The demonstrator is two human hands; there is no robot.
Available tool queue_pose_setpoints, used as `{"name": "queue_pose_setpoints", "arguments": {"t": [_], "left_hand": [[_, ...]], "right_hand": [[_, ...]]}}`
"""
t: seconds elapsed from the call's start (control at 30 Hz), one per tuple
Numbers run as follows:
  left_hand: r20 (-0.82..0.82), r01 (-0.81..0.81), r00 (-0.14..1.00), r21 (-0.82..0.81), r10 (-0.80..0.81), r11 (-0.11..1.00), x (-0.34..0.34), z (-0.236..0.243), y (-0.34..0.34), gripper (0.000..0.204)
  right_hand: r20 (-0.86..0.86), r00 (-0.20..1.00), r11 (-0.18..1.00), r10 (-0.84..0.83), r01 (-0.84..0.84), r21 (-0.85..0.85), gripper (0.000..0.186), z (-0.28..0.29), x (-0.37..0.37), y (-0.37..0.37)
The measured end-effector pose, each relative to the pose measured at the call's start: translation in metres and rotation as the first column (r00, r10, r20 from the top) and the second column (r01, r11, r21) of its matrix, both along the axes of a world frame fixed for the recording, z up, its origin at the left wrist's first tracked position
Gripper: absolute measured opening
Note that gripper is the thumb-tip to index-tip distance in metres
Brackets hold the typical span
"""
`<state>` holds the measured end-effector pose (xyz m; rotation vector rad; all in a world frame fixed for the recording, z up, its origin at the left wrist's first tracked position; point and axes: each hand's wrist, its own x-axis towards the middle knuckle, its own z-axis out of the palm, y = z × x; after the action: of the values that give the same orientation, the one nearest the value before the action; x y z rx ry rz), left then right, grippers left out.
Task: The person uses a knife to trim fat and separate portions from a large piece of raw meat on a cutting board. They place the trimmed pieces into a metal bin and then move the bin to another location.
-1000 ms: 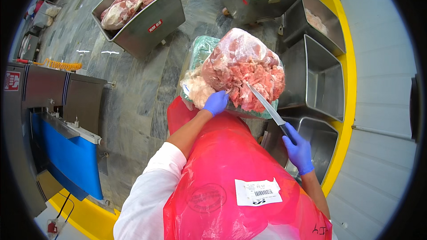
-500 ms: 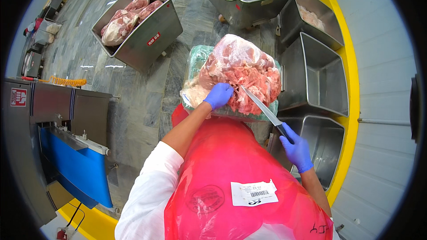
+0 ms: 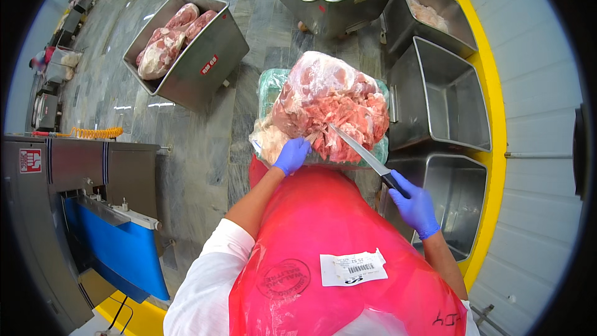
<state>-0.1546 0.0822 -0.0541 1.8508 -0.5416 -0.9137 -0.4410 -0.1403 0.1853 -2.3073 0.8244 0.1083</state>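
Observation:
A large cut of raw meat (image 3: 323,81), pale with fat on its far side and ragged red on its near side, lies on a green plastic-wrapped stack (image 3: 272,84). My right hand (image 3: 415,208), in a blue glove, grips the black handle of a long knife (image 3: 364,152). The blade's tip touches the red part of the meat. At the meat's near left edge my left hand (image 3: 292,155), also gloved in blue, is closed on a small pale strip of meat. Beside it lies a heap of whitish fat trimmings (image 3: 268,137).
Steel bins line the right side: two (image 3: 457,96) (image 3: 457,199) show bare insides, and a farther bin (image 3: 460,9) holds pale trimmings. Another bin (image 3: 367,3) stands ahead. At far left, a bin (image 3: 233,40) contains large meat pieces. A machine with a blue chute (image 3: 118,242) is at left.
My left hand has moved left and nearer to me, with the small strip between its fingers. The knife tip has shifted slightly left and lower. The whole view has tilted a little.

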Motion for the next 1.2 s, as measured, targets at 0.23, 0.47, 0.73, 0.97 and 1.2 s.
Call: {"name": "queue_pose_setpoints", "arguments": {"t": [0.23, 0.47, 0.73, 0.97, 1.2], "left_hand": [[0.16, 0.204, 0.962, 0.116, -0.221, 0.972, 0.024, 0.017, -0.012, 0.045], [0.485, 0.291, 0.753, 0.361, -0.445, 0.886, 0.029, -0.025, -0.066, 0.043], [0.299, 0.021, 0.953, 0.117, -0.055, 0.993, 0.008, -0.004, -0.073, 0.046], [0.15, -0.17, 0.974, -0.029, 0.172, 0.985, -0.017, -0.017, -0.043, 0.042], [0.227, -0.122, 0.966, -0.007, 0.121, 0.992, -0.002, 0.006, -0.057, 0.043]], "right_hand": [[0.009, 1.0, 0.999, -0.023, 0.023, -0.035, 0.052, -0.012, -0.008, 0.002], [-0.004, 1.0, 0.999, -0.008, 0.008, -0.045, 0.052, -0.003, -0.005, 0.008], [0.001, 0.999, 0.998, -0.044, 0.044, -0.053, 0.052, -0.01, -0.01, 0.014], [-0.041, 0.998, 0.998, -0.042, 0.04, -0.051, 0.05, 0.003, -0.006, 0.014], [-0.025, 0.999, 0.997, -0.041, 0.039, -0.065, 0.051, -0.002, -0.003, 0.011]]}}
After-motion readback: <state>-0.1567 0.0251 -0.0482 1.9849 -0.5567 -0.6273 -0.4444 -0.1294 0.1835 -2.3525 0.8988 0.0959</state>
